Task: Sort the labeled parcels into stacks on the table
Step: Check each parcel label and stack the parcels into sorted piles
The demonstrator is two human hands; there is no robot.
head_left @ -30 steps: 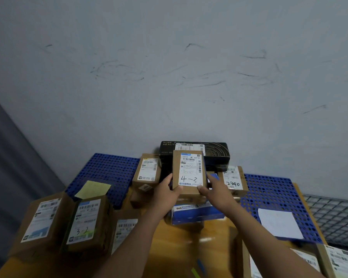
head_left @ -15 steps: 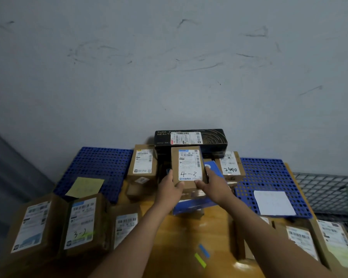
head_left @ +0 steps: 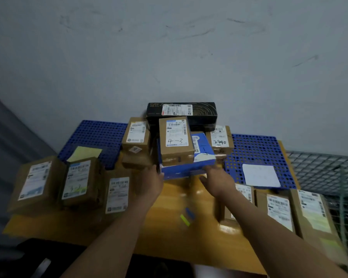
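Risk: 4-3 parcel [head_left: 176, 141] sits on top of the blue box [head_left: 189, 169], which looks tilted and raised off the table [head_left: 169, 227]. Both hands are at that box's near edge, so a bump there could likely slide the parcel off or shift the stack into the 2490 parcel [head_left: 220, 139] to the right.

Parcel is mid-table, far side, in front of the black box [head_left: 205, 111], label up. It lies just beyond the fingers, not held by either hand.

Left hand [head_left: 151, 183] is at the box's near left corner; fingers are hidden behind the hand, so can't tell their state or contact. Right hand [head_left: 217, 182] is at the near right edge, fingers [head_left: 209, 169] loosely extended, holding nothing; frame blurred.
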